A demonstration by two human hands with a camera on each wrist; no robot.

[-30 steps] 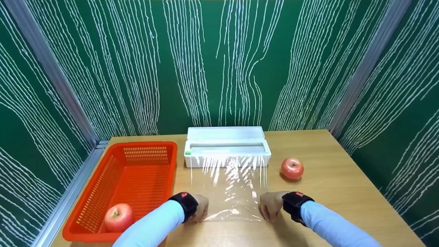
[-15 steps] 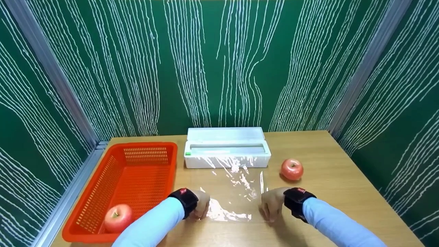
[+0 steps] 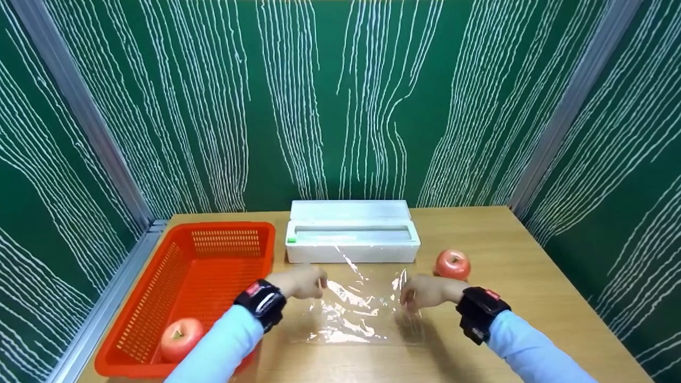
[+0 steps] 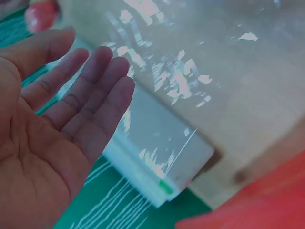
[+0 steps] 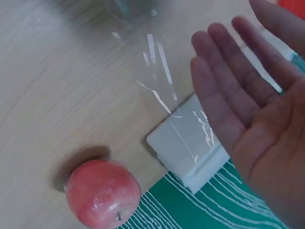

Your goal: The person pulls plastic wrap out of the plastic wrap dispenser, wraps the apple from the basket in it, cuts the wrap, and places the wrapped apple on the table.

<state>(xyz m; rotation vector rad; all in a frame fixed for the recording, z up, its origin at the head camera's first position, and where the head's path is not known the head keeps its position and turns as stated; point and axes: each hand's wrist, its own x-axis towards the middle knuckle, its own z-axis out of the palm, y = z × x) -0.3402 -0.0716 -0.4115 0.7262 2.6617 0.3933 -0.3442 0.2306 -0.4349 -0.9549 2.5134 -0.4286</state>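
Note:
A sheet of clear cling film (image 3: pixel 351 314) lies over the table, running from the front of a white cling film box (image 3: pixel 354 254) whose lid stands up. My left hand (image 3: pixel 300 282) hovers at the film's left side. Its fingers (image 4: pixel 97 102) are loosely bent, with nothing held in the left wrist view. On the film's right side is my right hand (image 3: pixel 430 291), its relaxed fingers (image 5: pixel 238 71) also holding nothing. Just beyond that hand sits a shiny red apple (image 3: pixel 453 264), seen closer in the right wrist view.
An orange-red plastic basket (image 3: pixel 223 225) stands on the left, with another apple (image 3: pixel 181 339) in its near corner. Green panels (image 3: pixel 367 106) with white wavy lines wall off the back and sides of the wooden table (image 3: pixel 479 229).
Both hands have let go of the film's near corners and lifted away toward the box. The film has slackened and settled down over the table, its glints shifting.

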